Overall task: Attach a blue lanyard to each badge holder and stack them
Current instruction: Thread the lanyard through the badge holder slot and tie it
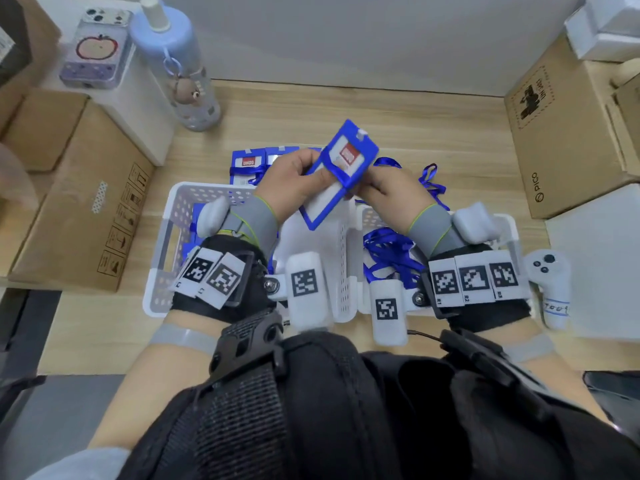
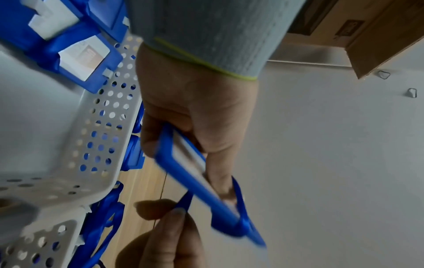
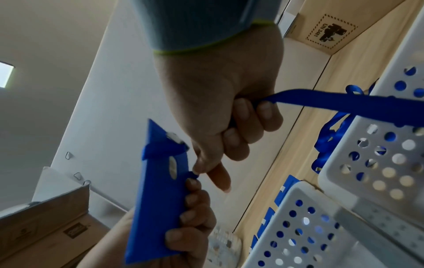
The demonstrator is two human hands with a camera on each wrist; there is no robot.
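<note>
Here the left hand point(image 1: 294, 183) is gripping a blue badge holder point(image 1: 337, 174), fingers curled along its back edge and thumb on the front; the holder is being held tilted in the air above two white perforated baskets point(image 1: 194, 202), its clear window facing the head camera and a red label showing near the top. In the right wrist view the left fingers point(image 3: 195, 201) are lining the holder's point(image 3: 158, 190) long edge.

The right hand point(image 1: 388, 188) is closing around a blue lanyard point(image 3: 344, 103): thumb and forefinger are pinching the strap end right at the holder's edge, while the other fingers are curling round the strap, which is trailing off towards the right-hand basket point(image 3: 378, 154). In the left wrist view a loop of the lanyard point(image 2: 241, 203) is wrapping round the holder point(image 2: 195, 181) near its far end; whether it is passing through the slot cannot be told from the blur.

More blue lanyards point(image 1: 388, 251) are lying tangled in the right-hand basket and on the wooden table point(image 1: 467, 133) beyond it. Other badge holders point(image 1: 256, 161) are lying side by side on the table just behind the baskets, some with lanyards on them. Cardboard boxes point(image 1: 561, 133), a water bottle point(image 1: 176, 64) and a phone point(image 1: 97, 46) are sitting around the edges.
</note>
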